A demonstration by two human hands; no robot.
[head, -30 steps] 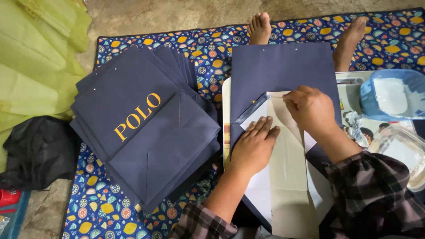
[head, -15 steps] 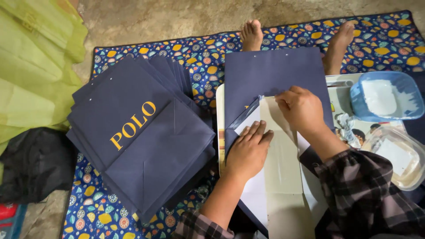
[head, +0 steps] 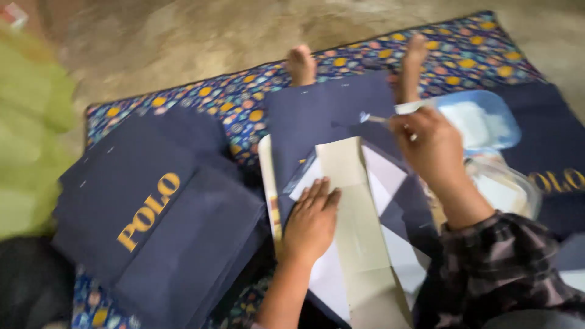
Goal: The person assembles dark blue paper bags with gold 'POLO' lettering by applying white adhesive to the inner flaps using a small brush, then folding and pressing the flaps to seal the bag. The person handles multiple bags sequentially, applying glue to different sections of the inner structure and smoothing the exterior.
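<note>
Both hands over navy bag [head: 329,116]: left hand [head: 312,220] flat, right hand [head: 429,149] raised

R hand [head: 430,152] up, maybe w/ brush [head: 390,116]

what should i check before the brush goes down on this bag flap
1. Left hand flat on the navy paper bag, pinning it: ok.
2. Right hand grips the small brush: ok.
3. Paste on the brush tip: cannot tell, picture is blurred.
4. Cream card strip lies along the opened bag bottom: ok.
5. Blue tub of white paste close to the right hand: ok.
6. Stack of finished bags lies apart from the work: ok.
</note>
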